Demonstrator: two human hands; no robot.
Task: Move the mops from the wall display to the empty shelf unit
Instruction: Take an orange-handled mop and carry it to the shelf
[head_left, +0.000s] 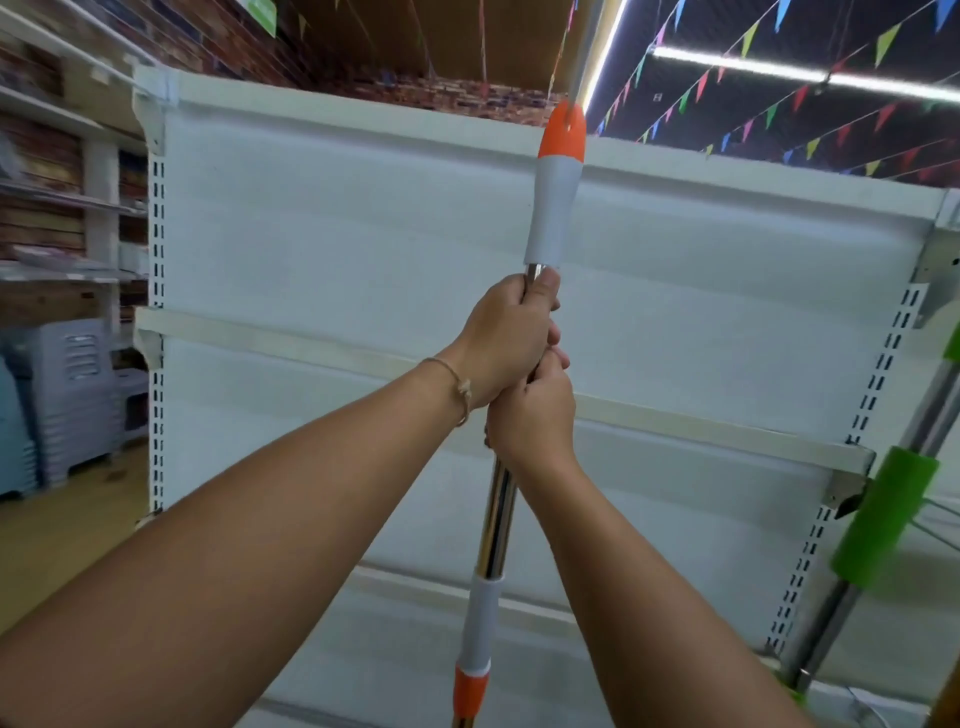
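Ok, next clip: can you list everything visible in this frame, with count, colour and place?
mop handle: one, chrome with white-and-orange grips, upright at centre, in front of the shelf unit
second mop handle: one, chrome with green grip, leaning at the right edge
shelf unit: one, white, across the middle
flags: many, mixed colours, strung under the ceiling, upper right
strip lights: at least two, white, ceiling
stacked plastic goods: one stack, grey-blue, floor at far left
bracelet: one, tan cord, left wrist
left hand: grips the mop handle, uppermost
right hand: grips it just below
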